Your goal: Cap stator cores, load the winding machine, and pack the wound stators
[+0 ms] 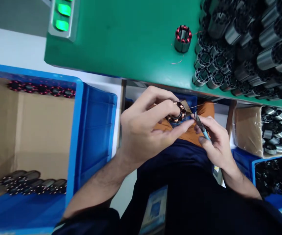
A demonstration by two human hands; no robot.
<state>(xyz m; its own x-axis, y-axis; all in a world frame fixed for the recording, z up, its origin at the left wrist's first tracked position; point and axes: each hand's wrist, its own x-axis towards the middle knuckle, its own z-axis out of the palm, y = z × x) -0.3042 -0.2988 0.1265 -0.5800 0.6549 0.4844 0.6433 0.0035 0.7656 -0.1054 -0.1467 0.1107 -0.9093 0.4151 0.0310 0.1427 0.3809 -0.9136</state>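
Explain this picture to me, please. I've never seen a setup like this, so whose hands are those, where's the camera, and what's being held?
There is no machine arm here: these are one person's bare hands. The camera is worn on that person's head and looks down, so their dark clothing fills the bottom of the picture.

The left hand holds a ring wound with copper-coloured wire; a thin loose strand sticks out from it. The right hand holds a small tool with a light blue handle.

Beyond them is a green work surface. On it stand a single core with red windings and many metal cylinders. At the left, a blue bin contains more wound pieces.
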